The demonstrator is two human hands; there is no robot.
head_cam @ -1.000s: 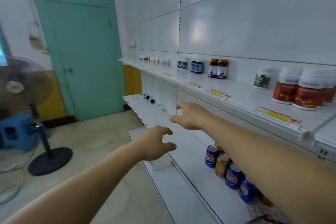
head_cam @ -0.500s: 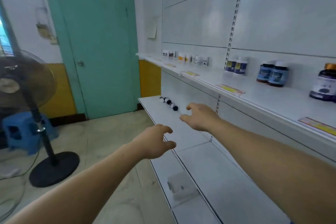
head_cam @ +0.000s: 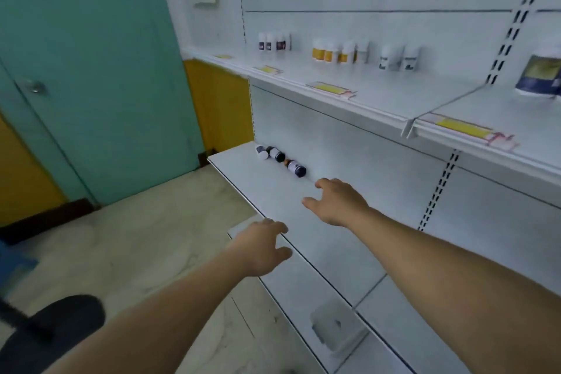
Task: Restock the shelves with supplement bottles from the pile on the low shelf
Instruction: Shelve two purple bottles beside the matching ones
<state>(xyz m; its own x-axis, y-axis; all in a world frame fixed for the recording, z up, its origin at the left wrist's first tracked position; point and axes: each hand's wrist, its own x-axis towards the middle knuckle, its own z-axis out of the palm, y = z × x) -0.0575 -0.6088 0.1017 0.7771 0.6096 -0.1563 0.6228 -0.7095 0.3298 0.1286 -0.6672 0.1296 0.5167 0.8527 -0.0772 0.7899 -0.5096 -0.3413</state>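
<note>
A small pile of dark supplement bottles (head_cam: 280, 158) lies on its side at the far end of the white low shelf (head_cam: 273, 200), against the back panel. My right hand (head_cam: 335, 202) hovers over that shelf just short of the nearest bottle, fingers spread and empty. My left hand (head_cam: 262, 247) is lower and closer, near the shelf's front edge, fingers loosely curled, holding nothing. On the upper shelf (head_cam: 364, 94) stand rows of small white bottles (head_cam: 340, 51) with dark and yellow labels.
A teal door (head_cam: 91, 70) and yellow wall are to the left. A fan's black base (head_cam: 51, 331) sits on the floor at bottom left. Yellow price tags (head_cam: 331, 89) line the upper shelf's edge. A larger blue-labelled bottle (head_cam: 540, 73) stands at far right.
The view has swung left along the shelving and closer to the lying bottles. Both hands have stretched forward toward them; the cans and red-labelled jars have left the view.
</note>
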